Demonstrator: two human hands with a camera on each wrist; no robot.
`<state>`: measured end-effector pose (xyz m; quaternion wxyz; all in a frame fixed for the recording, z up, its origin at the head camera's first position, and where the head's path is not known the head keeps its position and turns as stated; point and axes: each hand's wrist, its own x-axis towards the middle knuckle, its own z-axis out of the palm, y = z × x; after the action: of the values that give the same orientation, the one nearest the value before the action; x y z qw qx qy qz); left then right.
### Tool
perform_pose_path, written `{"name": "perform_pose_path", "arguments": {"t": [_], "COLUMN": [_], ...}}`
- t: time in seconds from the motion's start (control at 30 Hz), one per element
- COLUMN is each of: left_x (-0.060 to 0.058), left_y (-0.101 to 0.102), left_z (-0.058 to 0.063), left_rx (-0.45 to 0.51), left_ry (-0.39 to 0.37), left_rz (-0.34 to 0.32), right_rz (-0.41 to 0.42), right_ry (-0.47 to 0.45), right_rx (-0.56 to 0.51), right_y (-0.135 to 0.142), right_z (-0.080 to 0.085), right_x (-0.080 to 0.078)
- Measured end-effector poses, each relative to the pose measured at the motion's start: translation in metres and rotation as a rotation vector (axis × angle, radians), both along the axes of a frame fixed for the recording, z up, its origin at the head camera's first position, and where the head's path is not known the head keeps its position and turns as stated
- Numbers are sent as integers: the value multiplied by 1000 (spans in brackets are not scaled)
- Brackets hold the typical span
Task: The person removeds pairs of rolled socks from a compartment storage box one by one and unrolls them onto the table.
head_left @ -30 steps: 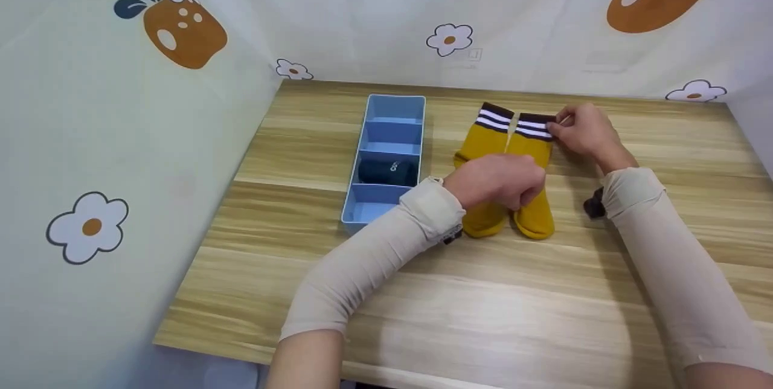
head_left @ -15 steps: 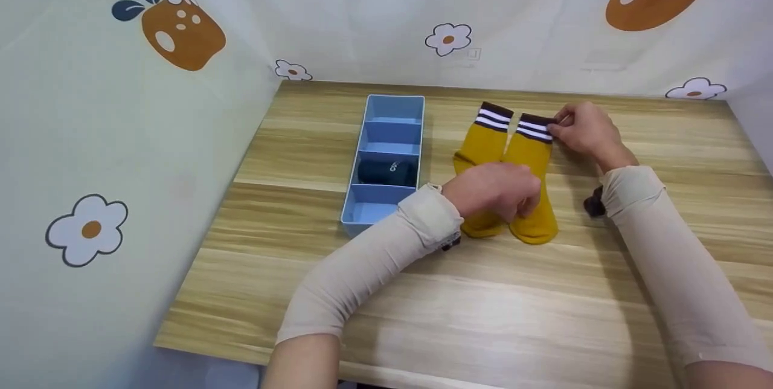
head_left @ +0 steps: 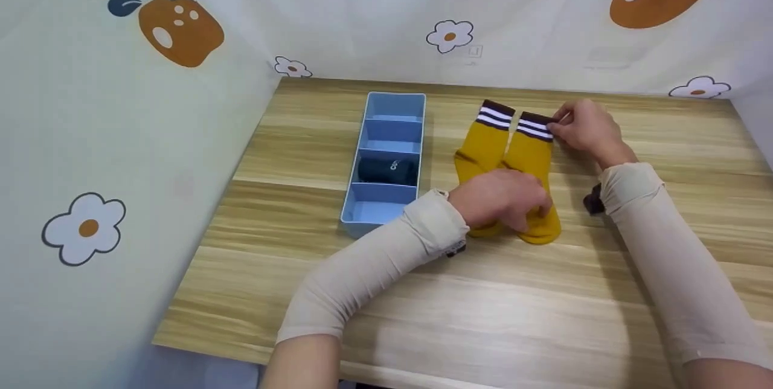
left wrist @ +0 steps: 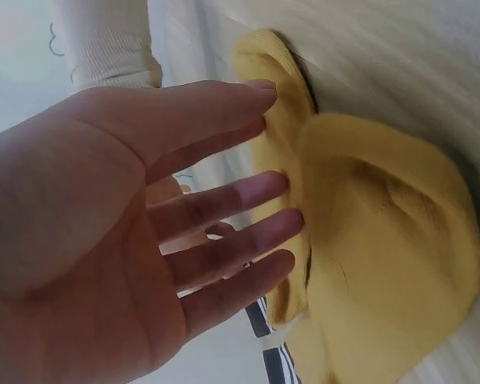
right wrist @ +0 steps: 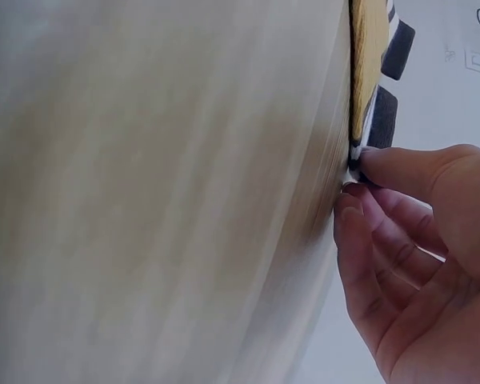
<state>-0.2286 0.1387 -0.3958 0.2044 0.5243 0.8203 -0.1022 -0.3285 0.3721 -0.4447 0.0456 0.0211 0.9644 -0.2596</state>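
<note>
Two mustard-yellow socks with dark cuffs and white stripes lie side by side on the table, toes toward me: a left sock [head_left: 483, 144] and a right sock [head_left: 531, 156]. My left hand [head_left: 502, 197] is over their foot parts and hides some of both. In the left wrist view, its fingers [left wrist: 232, 228] are extended and spread, with the tips right at the yellow fabric. At the outer edge of the right sock's striped cuff, my right hand [head_left: 587, 130] pinches the fabric between thumb and fingers; the right wrist view shows the thumb [right wrist: 404, 170] at that edge.
Left of the socks stands a blue divided box [head_left: 345, 211]. One of its compartments contains a dark rolled item [head_left: 388, 170] with white lettering. The wooden table [head_left: 290, 280] meets a patterned curtain [head_left: 374, 26] at the back and left.
The right sock's toe has shifted slightly toward me and right. My left hand moved a little down the socks, then right, and its fingers have loosened. My right hand stays at the cuff.
</note>
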Motion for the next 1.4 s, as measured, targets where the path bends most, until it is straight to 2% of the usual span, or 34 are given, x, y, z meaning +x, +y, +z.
{"name": "perform_pose_path", "arguments": {"t": [0.1, 0.2, 0.3, 0.37, 0.47, 0.57, 0.7, 0.83, 0.97, 1.1, 1.27, 1.4], "left_x": [3, 6, 5, 1, -7, -15, -25, -33, -41, -47, -50, -53], "left_y": [-2, -6, -16, -25, -45, -69, -102, -133, -163, -192, -225, -244], "left_z": [0, 6, 20, 33, 51, 63, 72, 78, 77, 68, 51, 37], "left_rx": [10, -7, 14, 60, 174, 288, 394, 478, 608, 719, 765, 773], "left_ry": [8, -7, -8, -16, -36, -54, -53, -51, -31, -12, 0, -26], "left_rz": [-10, 68, 164, 216, 246, 276, 354, 417, 440, 471, 568, 652], "right_rz": [-4, -12, -24, -34, -44, -58, -64, -1, 98, 185, 299, 390], "right_ry": [-8, -39, -60, -72, -83, -88, -13, 110, 218, 267, 299, 277], "right_rx": [15, 22, 25, 28, 32, 29, 26, -20, -84, -113, -145, -170], "right_y": [-1, -3, -4, -4, -3, -4, -13, -33, -62, -91, -126, -151], "right_z": [-1, 0, 2, 4, 6, 7, 10, 17, 26, 32, 38, 44], "right_x": [1, 1, 2, 2, 3, 3, 3, 8, 14, 21, 30, 40]}}
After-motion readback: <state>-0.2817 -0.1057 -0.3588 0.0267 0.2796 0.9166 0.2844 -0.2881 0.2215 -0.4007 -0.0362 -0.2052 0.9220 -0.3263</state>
